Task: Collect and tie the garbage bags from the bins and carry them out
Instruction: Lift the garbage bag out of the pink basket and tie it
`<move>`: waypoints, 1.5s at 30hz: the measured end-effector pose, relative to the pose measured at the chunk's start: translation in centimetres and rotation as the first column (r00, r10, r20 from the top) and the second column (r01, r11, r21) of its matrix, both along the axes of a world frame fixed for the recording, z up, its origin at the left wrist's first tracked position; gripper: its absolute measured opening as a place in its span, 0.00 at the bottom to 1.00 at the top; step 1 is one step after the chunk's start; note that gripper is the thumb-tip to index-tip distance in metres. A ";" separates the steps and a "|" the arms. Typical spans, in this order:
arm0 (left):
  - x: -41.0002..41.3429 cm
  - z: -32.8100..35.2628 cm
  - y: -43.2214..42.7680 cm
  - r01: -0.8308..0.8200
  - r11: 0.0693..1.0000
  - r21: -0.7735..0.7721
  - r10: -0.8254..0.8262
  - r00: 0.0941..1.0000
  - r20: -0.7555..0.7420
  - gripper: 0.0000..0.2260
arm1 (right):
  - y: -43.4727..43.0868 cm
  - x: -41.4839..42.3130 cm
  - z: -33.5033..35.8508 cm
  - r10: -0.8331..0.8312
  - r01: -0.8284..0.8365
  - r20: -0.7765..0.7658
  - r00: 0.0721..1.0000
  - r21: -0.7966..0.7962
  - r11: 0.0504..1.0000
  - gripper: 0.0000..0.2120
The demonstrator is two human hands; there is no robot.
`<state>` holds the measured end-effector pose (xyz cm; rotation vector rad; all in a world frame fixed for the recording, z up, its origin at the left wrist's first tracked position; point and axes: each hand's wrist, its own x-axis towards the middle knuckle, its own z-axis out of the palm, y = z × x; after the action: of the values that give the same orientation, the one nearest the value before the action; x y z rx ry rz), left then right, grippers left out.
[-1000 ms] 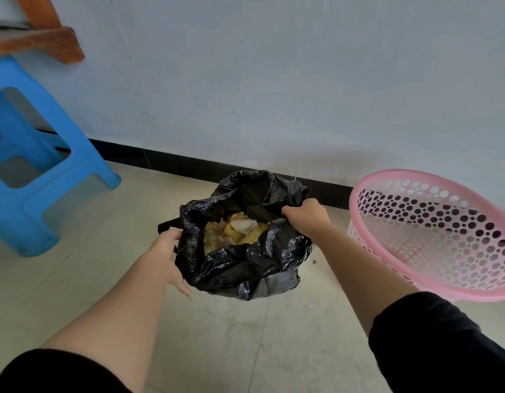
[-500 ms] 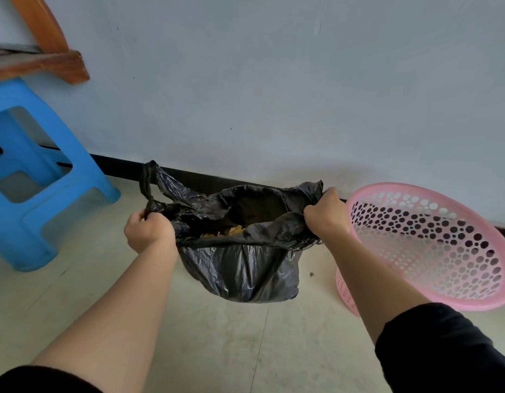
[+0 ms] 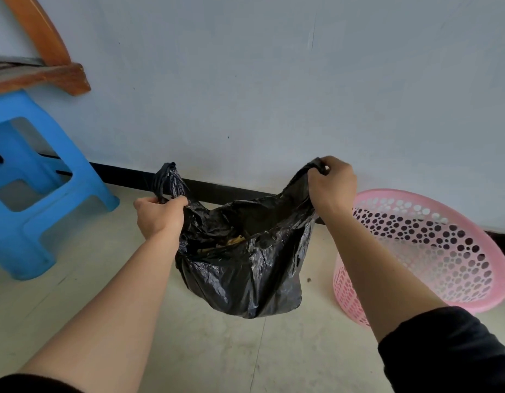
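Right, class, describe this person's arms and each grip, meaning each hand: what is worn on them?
Both forearms are bare. The left grip and right grip wear no gloves; no ring, watch or bracelet shows. Black sleeves are pushed up near the elbows: the left sleeve at the lower left edge, the right sleeve at the lower right. No markings show.

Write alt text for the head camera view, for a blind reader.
Two hands hold up a crumpled black plastic garbage bag: the left hand grips one gathered corner, the right hand the other. A pink perforated plastic bin sits at the right, a blue plastic stool at the left.
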<state>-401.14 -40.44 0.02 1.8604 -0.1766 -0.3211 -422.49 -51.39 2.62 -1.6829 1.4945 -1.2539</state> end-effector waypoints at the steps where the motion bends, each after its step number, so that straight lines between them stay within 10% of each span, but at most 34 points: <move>1: 0.1 0.0 -0.2 -0.011 1.000 -0.015 0.011 1.000 0.008 0.19 | 0.1 0.1 0.4 0.010 -0.010 -0.007 1.000 -0.034 0.999 0.09; 6: 0.9 1.0 -0.9 -0.036 0.973 -0.227 0.047 0.998 0.045 0.07 | 0.2 0.2 2.4 0.085 -0.089 -0.086 0.993 -0.047 0.995 0.13; 12: 0.3 3.7 -1.6 0.068 0.896 -0.438 0.023 0.980 0.199 0.14 | 0.5 0.0 4.4 0.184 -0.267 -0.333 0.925 -0.224 0.937 0.20; 17: -1.0 6.2 -1.7 0.144 0.839 -0.525 -0.193 0.980 -0.040 0.07 | 0.8 0.4 4.9 0.061 -0.221 -0.479 0.876 -0.285 0.933 0.11; 24: -3.0 7.4 -1.5 0.532 0.516 -0.672 -0.766 0.638 -0.083 0.08 | 0.5 1.1 5.0 0.229 -0.255 -0.226 0.947 -0.095 0.962 0.04; 29: -3.3 7.2 -1.8 0.645 0.466 -0.606 -0.790 0.612 0.044 0.06 | 0.7 1.0 5.8 0.304 -0.327 -0.185 0.935 -0.109 0.939 0.04; 39: -4.2 6.0 -2.7 0.804 0.572 -0.164 -0.754 0.593 0.282 0.33 | 0.7 0.5 6.6 0.327 -0.322 0.050 0.944 -0.078 0.943 0.03; 45: -5.3 5.5 -3.2 0.814 0.565 0.134 -0.821 0.540 0.185 0.40 | 0.3 0.2 6.6 0.331 -0.329 0.012 0.943 -0.085 0.940 0.02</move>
<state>-406.41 -43.67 5.52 1.7222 -1.2546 -0.7568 -422.30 -51.04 9.21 -1.8700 1.0977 -1.1604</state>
